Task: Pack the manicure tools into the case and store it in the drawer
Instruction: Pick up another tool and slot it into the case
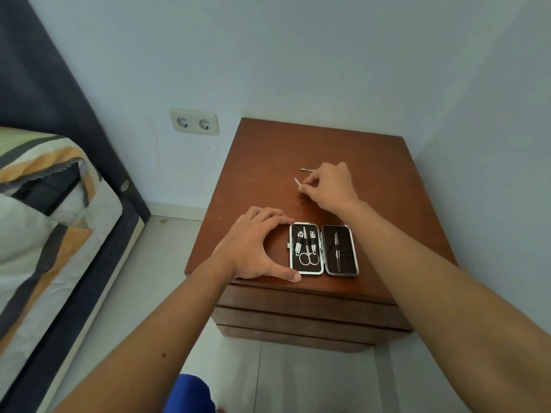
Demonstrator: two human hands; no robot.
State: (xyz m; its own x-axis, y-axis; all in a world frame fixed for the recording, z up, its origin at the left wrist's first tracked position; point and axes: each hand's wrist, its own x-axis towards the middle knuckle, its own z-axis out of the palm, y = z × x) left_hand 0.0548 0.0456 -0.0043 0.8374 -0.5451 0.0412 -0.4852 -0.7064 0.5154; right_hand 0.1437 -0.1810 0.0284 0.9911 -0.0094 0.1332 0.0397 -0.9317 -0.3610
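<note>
Your single head-worn wide-angle camera looked forward and steeply down from above onto the brown wooden bedside cabinet point(313, 162), fairly close, with both your forearms reaching in from the bottom edge; no second view overlapped.

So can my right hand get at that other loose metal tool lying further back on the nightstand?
Probably yes. The second loose tool lies bare beside the right hand, nothing over it, though the fingers already pinch another tool.
</note>
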